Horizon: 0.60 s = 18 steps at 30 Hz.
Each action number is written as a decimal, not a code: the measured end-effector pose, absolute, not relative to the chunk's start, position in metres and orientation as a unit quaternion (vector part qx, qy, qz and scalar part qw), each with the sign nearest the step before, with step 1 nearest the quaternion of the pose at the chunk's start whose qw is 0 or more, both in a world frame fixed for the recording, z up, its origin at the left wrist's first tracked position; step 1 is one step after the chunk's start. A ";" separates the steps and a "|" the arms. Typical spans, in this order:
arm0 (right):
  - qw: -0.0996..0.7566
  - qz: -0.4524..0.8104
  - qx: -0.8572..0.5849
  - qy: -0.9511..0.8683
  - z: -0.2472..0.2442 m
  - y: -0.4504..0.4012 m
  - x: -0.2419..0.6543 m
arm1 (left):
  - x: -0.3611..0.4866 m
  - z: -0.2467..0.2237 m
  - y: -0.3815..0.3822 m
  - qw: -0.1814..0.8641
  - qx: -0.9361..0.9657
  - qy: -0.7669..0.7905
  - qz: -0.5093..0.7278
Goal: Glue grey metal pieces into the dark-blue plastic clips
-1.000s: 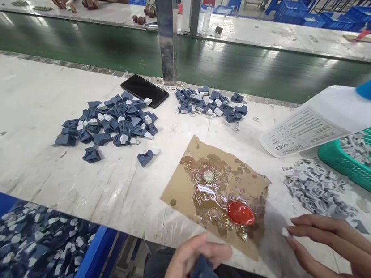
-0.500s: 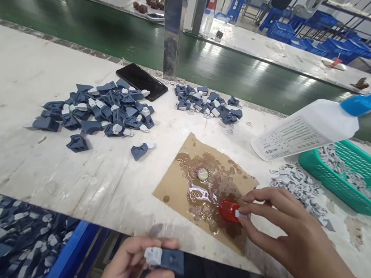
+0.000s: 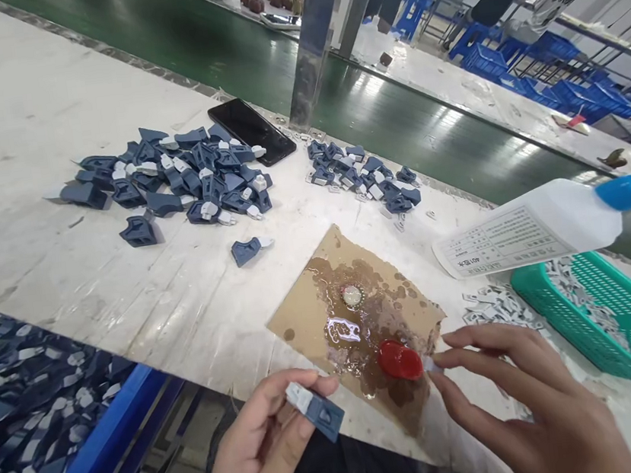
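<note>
Left hand [image 3: 261,446]: low at the near edge of the desk [image 3: 22,142], thumb and fingers pinched on a small blue-and-white part [image 3: 315,411], which is held in the air, clear of the desk.
Right hand [image 3: 519,395]: fingertips narrowed on a tiny white piece [image 3: 430,364], held just beside the red cap [image 3: 400,360]; whether the piece touches the cap I cannot tell.
Handling of the part: judged light and stiff, a moulded plastic bit; a pinch across the blue body should do, keeping fingers off the white end.
Handling of the white piece: very small and easy to drop; if wetted it would likely be tacky or slippery, so a fingertip hold at its dry end seems wise.
Look of the part: dark slate-blue wedge with a pale grey-white tip at one end, the tip pointing up and left.
Cardboard sheet [image 3: 354,316]: brown, lying flat before both hands, its middle soaked with a glossy clear puddle; the red cap sits in the wet patch.
Bottle [image 3: 533,229]: white with a blue nozzle, lying across the rim of the green basket [image 3: 619,322].
Loose white pieces [image 3: 493,303]: heaped between the cardboard and the basket.
Blue parts [image 3: 187,179]: two piles farther back, a black phone [image 3: 252,131] between them.
</note>
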State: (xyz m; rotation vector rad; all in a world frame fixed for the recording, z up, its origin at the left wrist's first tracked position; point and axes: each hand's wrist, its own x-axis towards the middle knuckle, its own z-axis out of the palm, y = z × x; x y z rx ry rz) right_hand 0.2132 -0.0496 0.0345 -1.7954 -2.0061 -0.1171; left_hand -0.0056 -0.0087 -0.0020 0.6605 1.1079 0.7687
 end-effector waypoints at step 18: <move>0.360 0.064 -0.612 -0.701 0.021 -0.057 0.179 | 0.028 0.002 -0.011 0.784 0.307 0.361 0.400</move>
